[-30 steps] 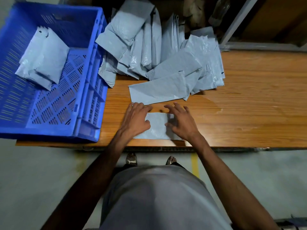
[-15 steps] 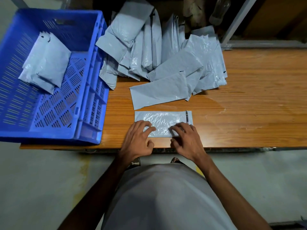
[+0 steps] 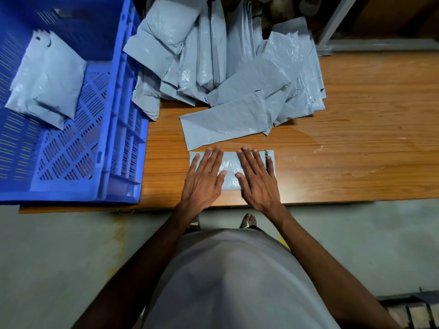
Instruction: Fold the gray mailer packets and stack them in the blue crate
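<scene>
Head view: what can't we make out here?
- Mailer under the hands: the left hand and right hand cover most of it, so its folds are unclear.
- Loose pile: packets overlap and run into the dark top edge; no count possible.
- Blue crate: cut off at left and top edges.
- Stack in crate: layers overlap, number unclear.

One view only, worn on my head, looking steeply down and forward over my chest. The table [image 3: 344, 138] fills the upper half, close below me; the floor [image 3: 59, 257] runs beneath. The wide lens bows the edges, with the blue crate [image 3: 114, 115] at far left.
</scene>
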{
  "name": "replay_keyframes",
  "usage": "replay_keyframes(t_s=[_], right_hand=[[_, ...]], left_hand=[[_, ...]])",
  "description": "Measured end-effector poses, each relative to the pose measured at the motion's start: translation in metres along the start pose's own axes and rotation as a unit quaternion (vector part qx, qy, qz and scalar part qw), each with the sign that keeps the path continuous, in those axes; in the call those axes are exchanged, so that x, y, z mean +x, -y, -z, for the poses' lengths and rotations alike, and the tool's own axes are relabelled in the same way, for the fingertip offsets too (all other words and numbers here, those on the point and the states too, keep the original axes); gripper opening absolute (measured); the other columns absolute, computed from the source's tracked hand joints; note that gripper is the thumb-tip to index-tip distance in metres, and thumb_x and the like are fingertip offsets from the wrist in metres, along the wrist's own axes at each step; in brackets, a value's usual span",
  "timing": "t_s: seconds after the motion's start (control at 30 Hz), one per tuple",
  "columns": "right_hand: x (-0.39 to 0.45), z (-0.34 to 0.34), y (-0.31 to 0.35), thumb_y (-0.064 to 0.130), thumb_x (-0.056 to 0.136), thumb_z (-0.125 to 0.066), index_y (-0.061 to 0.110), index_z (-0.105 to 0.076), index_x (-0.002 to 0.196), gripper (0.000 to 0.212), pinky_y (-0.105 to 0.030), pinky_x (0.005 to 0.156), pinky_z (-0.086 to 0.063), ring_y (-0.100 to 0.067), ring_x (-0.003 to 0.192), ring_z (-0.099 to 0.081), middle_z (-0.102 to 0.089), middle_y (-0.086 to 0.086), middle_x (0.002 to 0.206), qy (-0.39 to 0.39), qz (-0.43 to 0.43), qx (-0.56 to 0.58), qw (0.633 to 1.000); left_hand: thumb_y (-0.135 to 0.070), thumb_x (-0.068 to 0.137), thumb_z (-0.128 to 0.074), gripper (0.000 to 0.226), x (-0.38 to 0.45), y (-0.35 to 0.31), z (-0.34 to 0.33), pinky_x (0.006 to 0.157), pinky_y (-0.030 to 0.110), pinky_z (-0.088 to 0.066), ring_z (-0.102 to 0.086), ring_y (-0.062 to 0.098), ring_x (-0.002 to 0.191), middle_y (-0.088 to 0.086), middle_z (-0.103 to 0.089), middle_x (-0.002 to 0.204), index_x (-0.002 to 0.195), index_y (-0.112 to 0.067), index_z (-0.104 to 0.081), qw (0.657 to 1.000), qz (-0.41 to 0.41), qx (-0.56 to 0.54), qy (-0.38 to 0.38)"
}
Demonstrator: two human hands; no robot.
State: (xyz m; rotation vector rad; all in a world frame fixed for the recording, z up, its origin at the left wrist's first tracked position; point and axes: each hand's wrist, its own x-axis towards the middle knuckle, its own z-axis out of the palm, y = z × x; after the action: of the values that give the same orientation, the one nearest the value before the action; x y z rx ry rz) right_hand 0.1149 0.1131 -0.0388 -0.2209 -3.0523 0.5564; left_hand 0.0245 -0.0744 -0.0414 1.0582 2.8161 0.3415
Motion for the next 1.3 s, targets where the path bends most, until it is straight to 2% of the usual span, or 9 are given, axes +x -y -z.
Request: replay_keyframes(t_s=[0.73,0.93,1.1,1.2,1.3], right_hand=[[0.009,0.002,0.0,0.038,0.112,-0.029,0.023,-0.015,0.168,0.06,-0.053,0.13,-0.01,-0.016,0.162,-0.003,-0.008,0.007,0.175,0.023,-0.009,-0.004,1.0],[0.008,0.003,0.001,0.041,0.113,-0.026,0.025,-0.013,0.168,0.059,-0.051,0.13,-0.007,-0.014,0.162,-0.001,-0.007,0.008,0.175,0.029,-0.01,0.003,1.0],[0.003,0.013,-0.007,0.047,0.111,-0.011,0.022,-0.019,0.167,0.062,-0.045,0.131,-0.005,-0.012,0.162,-0.004,-0.012,0.004,0.175,0.015,-0.032,0.062,0.997],[0.001,0.015,-0.019,0.045,0.111,-0.017,0.021,-0.019,0.167,0.061,-0.045,0.13,-0.004,-0.012,0.162,-0.002,-0.011,0.004,0.175,0.008,-0.044,0.035,0.998],[0.002,0.011,-0.028,0.04,0.112,-0.023,0.02,-0.018,0.167,0.059,-0.048,0.13,-0.01,-0.013,0.162,-0.004,-0.011,0.003,0.175,0.013,-0.036,0.025,0.999]], left_hand=[[-0.04,0.111,-0.03,0.063,0.008,-0.001,0.0,0.13,0.045,-0.01,-0.007,0.013,0.161,0.0,-0.01,0.174,0.167,-0.015,-0.015,1.0,0.004,-0.015,0.007],[-0.042,0.112,-0.023,0.061,0.006,0.001,0.0,0.13,0.046,-0.01,-0.007,0.014,0.161,0.0,-0.011,0.174,0.167,-0.015,-0.015,1.0,-0.002,-0.008,0.01],[-0.039,0.112,-0.02,0.06,0.011,-0.015,0.009,0.13,0.047,-0.009,-0.011,0.016,0.16,0.002,-0.02,0.172,0.165,-0.013,-0.023,1.0,-0.001,-0.007,-0.009],[-0.041,0.112,-0.022,0.06,0.022,-0.027,0.006,0.13,0.048,-0.007,-0.008,0.016,0.161,0.002,-0.018,0.173,0.165,-0.012,-0.021,1.0,-0.026,-0.007,-0.006],[-0.045,0.113,-0.019,0.063,0.031,-0.033,-0.004,0.13,0.048,-0.008,-0.004,0.015,0.161,0.001,-0.012,0.174,0.166,-0.014,-0.015,1.0,-0.018,-0.003,0.012]])
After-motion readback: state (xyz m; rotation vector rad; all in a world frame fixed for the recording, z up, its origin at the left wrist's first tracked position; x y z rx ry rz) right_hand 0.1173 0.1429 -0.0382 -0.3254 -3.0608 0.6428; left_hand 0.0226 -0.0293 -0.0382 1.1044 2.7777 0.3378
